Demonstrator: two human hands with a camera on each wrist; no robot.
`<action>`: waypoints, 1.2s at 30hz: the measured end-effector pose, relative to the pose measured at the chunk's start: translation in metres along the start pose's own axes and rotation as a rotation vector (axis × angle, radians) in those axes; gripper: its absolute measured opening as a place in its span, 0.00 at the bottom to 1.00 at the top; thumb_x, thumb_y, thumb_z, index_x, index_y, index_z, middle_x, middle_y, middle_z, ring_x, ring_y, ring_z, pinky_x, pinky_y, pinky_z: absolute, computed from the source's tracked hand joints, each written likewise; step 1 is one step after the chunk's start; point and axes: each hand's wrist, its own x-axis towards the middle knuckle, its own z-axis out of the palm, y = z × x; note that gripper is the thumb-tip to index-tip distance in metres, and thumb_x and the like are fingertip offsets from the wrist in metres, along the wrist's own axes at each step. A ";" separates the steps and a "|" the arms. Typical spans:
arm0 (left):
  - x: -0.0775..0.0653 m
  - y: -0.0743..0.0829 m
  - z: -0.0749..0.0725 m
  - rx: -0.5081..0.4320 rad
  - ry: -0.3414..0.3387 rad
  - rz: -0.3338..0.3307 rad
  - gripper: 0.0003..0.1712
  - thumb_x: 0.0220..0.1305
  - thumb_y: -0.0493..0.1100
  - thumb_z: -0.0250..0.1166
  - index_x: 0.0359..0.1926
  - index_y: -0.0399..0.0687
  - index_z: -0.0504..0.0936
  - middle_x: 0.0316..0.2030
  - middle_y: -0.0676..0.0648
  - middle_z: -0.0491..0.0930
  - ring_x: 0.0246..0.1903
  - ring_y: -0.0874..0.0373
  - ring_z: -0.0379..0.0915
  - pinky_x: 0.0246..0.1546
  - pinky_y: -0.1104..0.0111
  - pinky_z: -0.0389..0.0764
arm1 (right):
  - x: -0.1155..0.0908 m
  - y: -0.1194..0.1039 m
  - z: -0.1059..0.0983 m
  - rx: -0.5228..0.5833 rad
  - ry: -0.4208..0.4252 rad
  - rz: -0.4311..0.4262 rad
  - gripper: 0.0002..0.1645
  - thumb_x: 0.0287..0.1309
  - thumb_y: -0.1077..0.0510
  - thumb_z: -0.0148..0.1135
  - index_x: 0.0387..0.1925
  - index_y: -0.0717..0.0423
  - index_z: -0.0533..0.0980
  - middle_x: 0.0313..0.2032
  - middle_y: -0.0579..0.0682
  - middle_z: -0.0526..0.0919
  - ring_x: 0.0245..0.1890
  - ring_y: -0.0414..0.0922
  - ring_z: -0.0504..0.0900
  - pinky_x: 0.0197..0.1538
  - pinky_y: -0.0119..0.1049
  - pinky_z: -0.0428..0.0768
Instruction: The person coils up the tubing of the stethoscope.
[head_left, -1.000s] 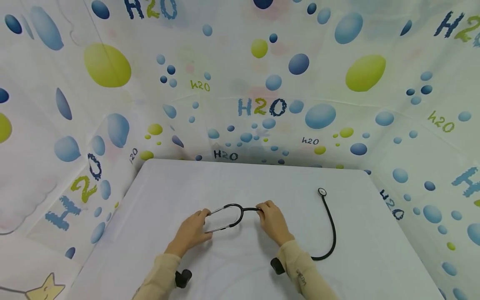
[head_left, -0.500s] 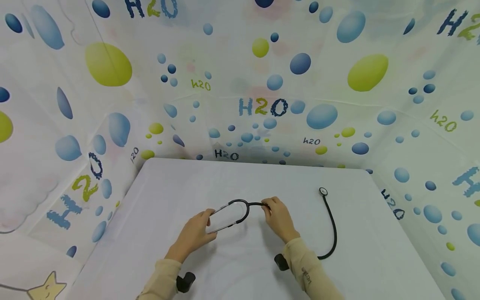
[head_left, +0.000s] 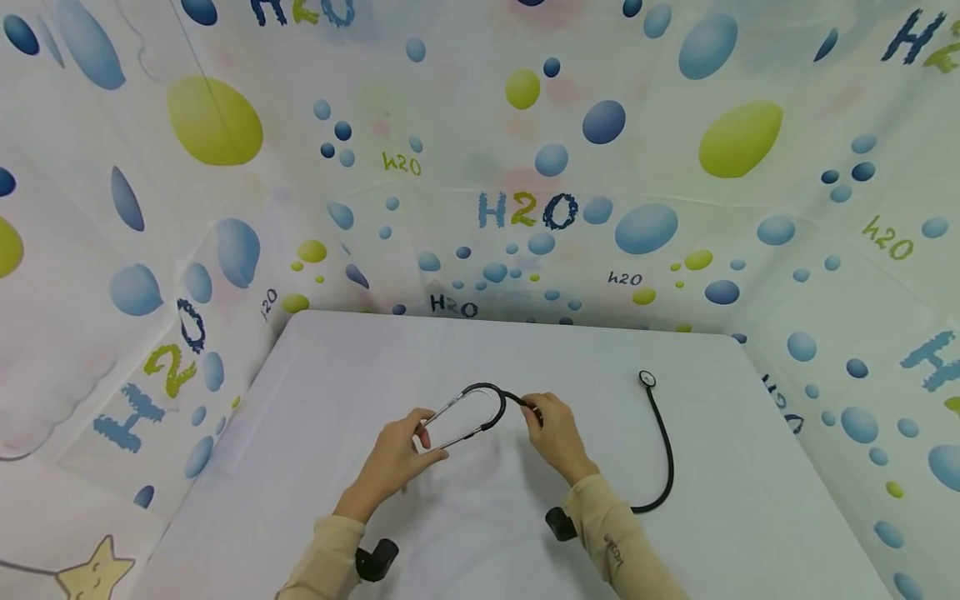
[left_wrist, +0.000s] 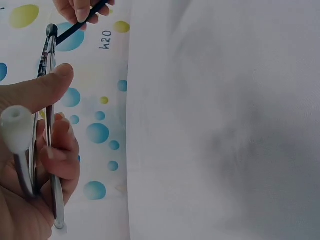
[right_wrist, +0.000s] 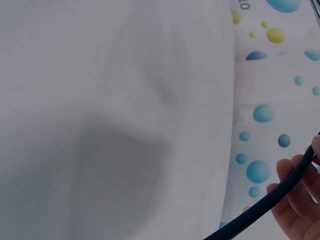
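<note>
A stethoscope (head_left: 486, 386) with black tubing and silver ear tubes is held between both hands above the white table. My left hand (head_left: 393, 454) grips the metal ear tubes; in the left wrist view they pass between thumb and fingers, and a white ear tip (left_wrist: 16, 129) sticks out near the palm. My right hand (head_left: 557, 437) pinches the black tubing (right_wrist: 260, 207) just beyond the fork. Farther right, the tube's lower part (head_left: 670, 458) curves over the table to the round chest piece (head_left: 647, 379). My right forearm hides the stretch between.
The white table (head_left: 360, 350) has its far edge against a white curtain (head_left: 450, 183) printed with bubbles and "H2O" lettering. Curtain also hangs at both sides. Black wrist devices (head_left: 377, 560) show at both sleeves.
The ear tubes and fork have risen and shifted right. Both hands have moved slightly right and away from me. The short tube between fork and right hand now slopes downward. The chest piece lies still.
</note>
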 end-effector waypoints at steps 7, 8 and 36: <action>0.001 0.001 -0.003 -0.107 0.005 -0.001 0.30 0.44 0.36 0.76 0.50 0.33 0.78 0.23 0.53 0.73 0.15 0.69 0.61 0.15 0.74 0.66 | -0.004 0.001 0.004 0.066 -0.016 0.021 0.06 0.55 0.72 0.61 0.36 0.68 0.79 0.31 0.57 0.81 0.29 0.47 0.81 0.30 0.30 0.79; 0.001 0.002 -0.004 -0.120 0.005 0.004 0.30 0.45 0.36 0.76 0.51 0.32 0.78 0.23 0.53 0.74 0.15 0.69 0.61 0.14 0.74 0.65 | -0.004 0.001 0.005 0.070 -0.015 0.023 0.06 0.55 0.72 0.61 0.36 0.68 0.79 0.31 0.57 0.81 0.29 0.48 0.81 0.30 0.30 0.79; 0.008 0.002 -0.004 -0.066 0.354 0.215 0.26 0.37 0.34 0.78 0.40 0.28 0.82 0.22 0.44 0.78 0.15 0.70 0.61 0.14 0.76 0.67 | -0.017 -0.023 0.017 0.068 -0.098 0.007 0.15 0.56 0.70 0.60 0.45 0.75 0.76 0.30 0.58 0.83 0.26 0.44 0.80 0.29 0.29 0.77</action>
